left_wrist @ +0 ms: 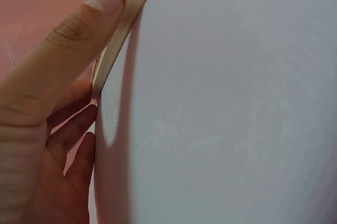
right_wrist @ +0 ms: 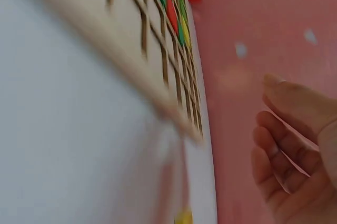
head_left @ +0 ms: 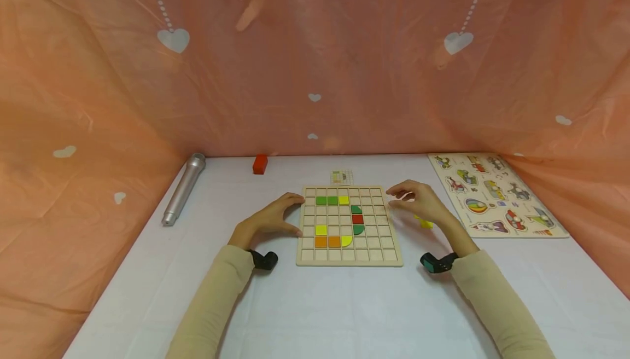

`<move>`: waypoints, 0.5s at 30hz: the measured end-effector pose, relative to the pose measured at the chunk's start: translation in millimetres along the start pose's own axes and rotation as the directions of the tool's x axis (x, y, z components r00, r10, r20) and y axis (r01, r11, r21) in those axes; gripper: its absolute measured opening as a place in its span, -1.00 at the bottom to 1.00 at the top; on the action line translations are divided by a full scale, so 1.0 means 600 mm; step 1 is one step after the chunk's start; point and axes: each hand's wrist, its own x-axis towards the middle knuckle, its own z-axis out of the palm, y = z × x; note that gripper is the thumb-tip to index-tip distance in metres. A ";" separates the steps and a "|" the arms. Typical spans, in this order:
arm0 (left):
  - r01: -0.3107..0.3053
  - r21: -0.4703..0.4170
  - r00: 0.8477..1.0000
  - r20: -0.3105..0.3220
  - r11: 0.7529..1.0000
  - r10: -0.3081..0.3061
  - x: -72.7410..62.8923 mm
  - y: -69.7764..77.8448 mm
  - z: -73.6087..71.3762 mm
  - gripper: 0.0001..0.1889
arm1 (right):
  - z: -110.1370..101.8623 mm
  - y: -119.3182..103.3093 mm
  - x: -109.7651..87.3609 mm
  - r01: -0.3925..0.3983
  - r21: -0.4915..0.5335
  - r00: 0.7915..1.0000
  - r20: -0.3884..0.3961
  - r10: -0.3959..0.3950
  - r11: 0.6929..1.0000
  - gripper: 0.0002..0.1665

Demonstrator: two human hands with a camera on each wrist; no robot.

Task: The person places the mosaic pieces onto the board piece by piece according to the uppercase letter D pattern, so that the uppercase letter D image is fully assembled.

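A wooden grid board (head_left: 374,260) lies on the table between both hands, with several coloured tiles set in its squares. Green tiles (head_left: 327,200) and a yellow tile fill part of an upper row; a red tile (head_left: 357,219) sits between two rounded green ones. Lower down are orange tiles (head_left: 327,242), a yellow square and a rounded yellow piece. My left hand (head_left: 273,215) touches the board's left edge, thumb tip and fingertips against its side (left_wrist: 118,50). Beside the right edge, my right hand (head_left: 418,201) hovers with fingers loosely bent, holding nothing.
A small pattern card (head_left: 342,177) lies behind the board. Yellow pieces (head_left: 424,222) rest under the right wrist. Further out are a red block (head_left: 260,164), a silver microphone-shaped tube (head_left: 184,189) at left and a picture puzzle board (head_left: 497,195) at right. Pink curtain surrounds the table.
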 end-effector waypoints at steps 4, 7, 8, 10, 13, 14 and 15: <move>0.016 -0.012 1.000 0.004 1.000 -0.016 0.000 0.000 0.001 -0.09 | -0.033 0.024 -0.022 -0.090 -0.060 0.996 -0.014 0.089 0.994 -0.69; 0.022 -0.007 1.000 0.005 1.000 -0.022 0.001 0.000 0.001 -0.09 | -0.046 0.038 -0.036 -0.180 -0.105 0.984 -0.004 0.180 0.978 -0.67; 0.024 -0.006 1.000 0.006 1.000 -0.024 0.001 0.000 0.001 -0.10 | -0.048 0.044 -0.040 -0.208 -0.123 0.978 0.003 0.210 0.970 -0.65; 0.022 -0.002 1.000 0.005 1.000 -0.022 0.001 -0.001 0.001 -0.10 | -0.049 0.054 -0.045 -0.259 -0.172 0.964 0.017 0.266 0.951 -0.60; 0.017 -0.002 1.000 0.006 1.000 -0.017 0.001 0.000 0.000 -0.10 | -0.045 0.064 -0.049 -0.309 -0.233 0.946 0.020 0.323 0.922 -0.55; 0.014 -0.004 1.000 0.006 1.000 -0.014 0.001 0.000 0.000 -0.10 | -0.044 0.066 -0.049 -0.314 -0.236 0.944 0.024 0.328 0.920 -0.54; 0.010 -0.005 1.000 0.006 1.000 -0.010 0.000 0.001 0.000 -0.10 | -0.043 0.067 -0.048 -0.317 -0.235 0.943 0.025 0.332 0.919 -0.56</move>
